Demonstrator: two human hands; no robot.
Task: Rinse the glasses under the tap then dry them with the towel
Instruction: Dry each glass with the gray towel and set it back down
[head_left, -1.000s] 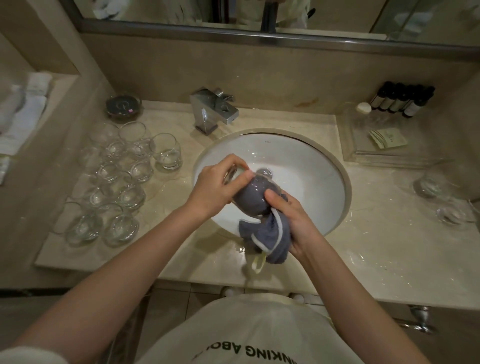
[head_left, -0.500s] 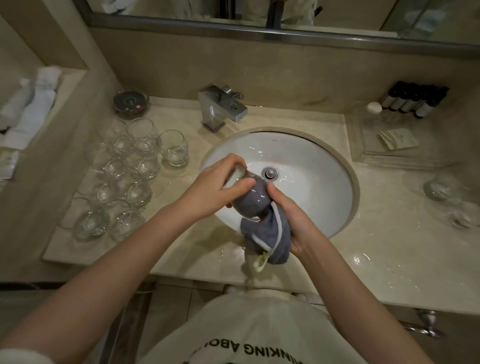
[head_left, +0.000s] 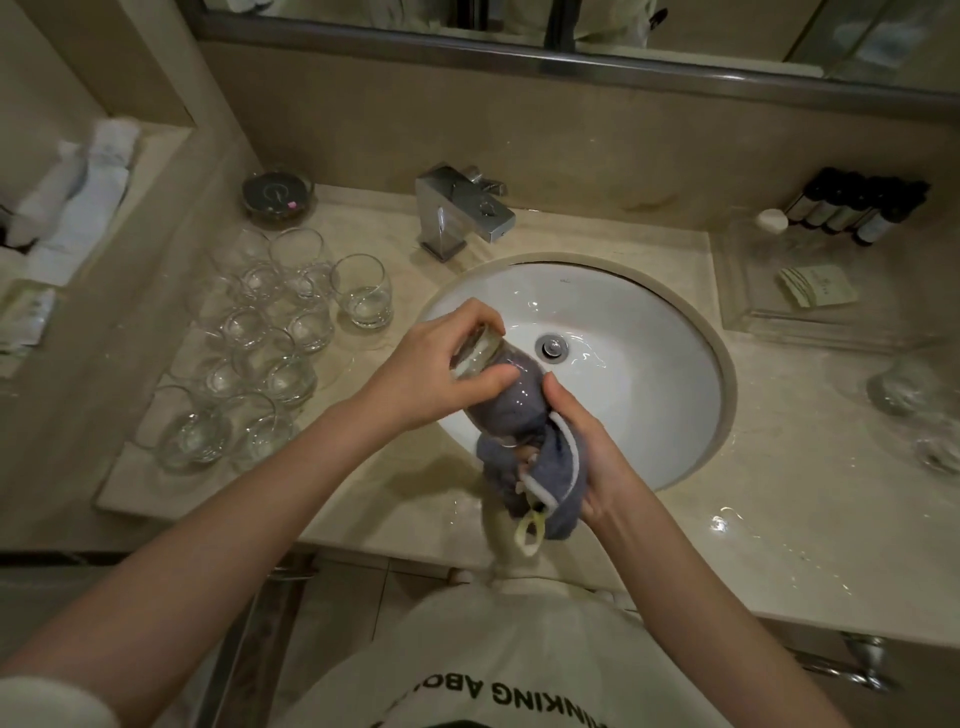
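You are holding a clear glass (head_left: 493, 387) tilted on its side above the near-left edge of the white sink (head_left: 649, 410). Your left hand (head_left: 436, 364) is gripping its base end, fingers (head_left: 480, 325) curled over the top and thumb pressing underneath. Your right hand (head_left: 587, 441) is clutching a grey towel (head_left: 550, 478) with white trim, part of which is stuffed inside the glass, filling it; the rest is hanging below the mouth, with a pale loop dangling at the near end. A cluster of upright empty glasses (head_left: 275, 338) is standing on the surface (head_left: 779, 493) to the left of the sink. More glassware (head_left: 914, 410), blurred, is sitting at the far right edge. The chrome tap (head_left: 462, 213) is standing behind the sink, with dark bottles (head_left: 857, 208) on a clear tray (head_left: 753, 322) to the right.
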